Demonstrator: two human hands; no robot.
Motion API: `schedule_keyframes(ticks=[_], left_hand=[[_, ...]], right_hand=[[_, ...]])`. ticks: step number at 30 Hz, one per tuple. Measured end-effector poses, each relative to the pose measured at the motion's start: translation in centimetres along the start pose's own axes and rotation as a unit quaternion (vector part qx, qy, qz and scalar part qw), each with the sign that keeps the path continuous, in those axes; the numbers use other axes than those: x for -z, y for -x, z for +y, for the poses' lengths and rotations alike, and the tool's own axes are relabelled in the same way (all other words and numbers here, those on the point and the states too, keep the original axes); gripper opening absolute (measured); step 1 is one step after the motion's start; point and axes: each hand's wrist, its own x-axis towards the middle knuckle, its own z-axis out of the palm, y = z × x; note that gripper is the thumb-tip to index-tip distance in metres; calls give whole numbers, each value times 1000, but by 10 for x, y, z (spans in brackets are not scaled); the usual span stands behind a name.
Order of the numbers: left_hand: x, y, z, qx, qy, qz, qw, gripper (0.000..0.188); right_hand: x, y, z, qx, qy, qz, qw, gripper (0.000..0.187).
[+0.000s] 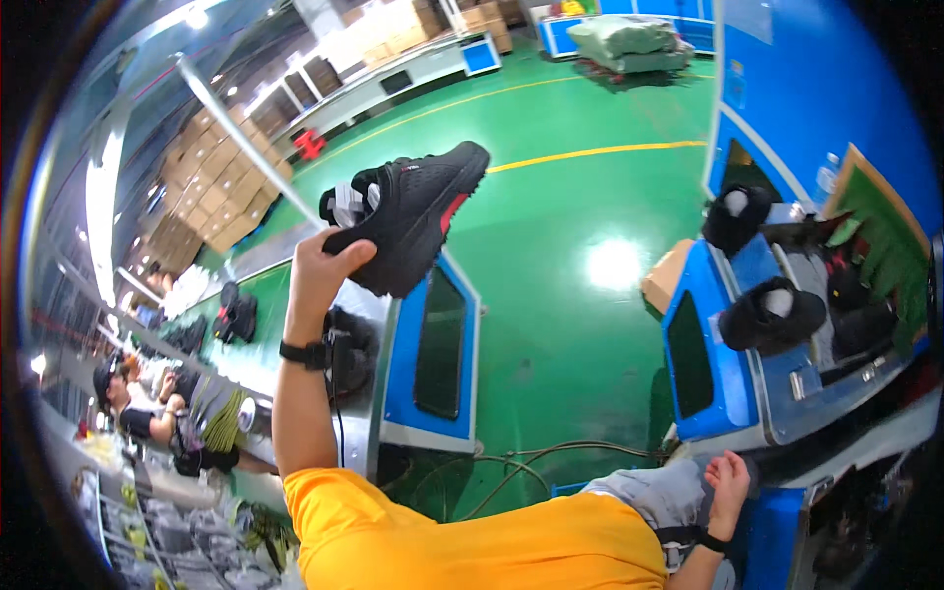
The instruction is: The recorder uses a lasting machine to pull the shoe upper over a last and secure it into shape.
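A black sports shoe (418, 211) with a studded sole and a red patch on its side is raised in front of me. Pale stuffing shows inside its opening. My left hand (320, 265) grips it by the heel, thumb on the near side. Low at the right, beside my grey-clad leg, hangs my right hand (726, 489), its fingers loosely bent and apart, with nothing seen in it. Two more black shoes stand at the right: one (772, 317) on the near part of the blue-and-metal machine (708, 334), another (737, 216) farther back.
Left of me, a bench with a blue cabinet (433, 344) carries dark shoes. Cables (551, 452) lie across the green floor. A carton (669, 275) sits by the machine. Stacked boxes (211, 177) and a seated person (147, 413) are at the left; a covered pallet (629, 44) is far off.
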Motion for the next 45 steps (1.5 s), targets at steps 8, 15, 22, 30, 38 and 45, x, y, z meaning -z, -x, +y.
schedule_keyframes(ticks=[8,15,22,30,38,45], left_hand=[[110,-60,-147,48,-448,77,890,61],[105,-140,-218,247,-431,286,819,48],[-162,-174,-88,-199,-188,55,960,18],[-442,-29,156,-315,195,-399,839,44],[-540,51,209,-394,37,-261,881,37],[-559,28,251,-368,-148,-234,887,33]], right_hand=[[9,0,21,-17,122,-12,992,30],[-11,-3,21,34,182,16,983,30],[-23,11,-27,168,310,65,934,21],[29,-12,-80,267,176,284,904,12],[53,-94,-107,364,242,327,838,11],[60,-103,-97,427,259,330,801,15]])
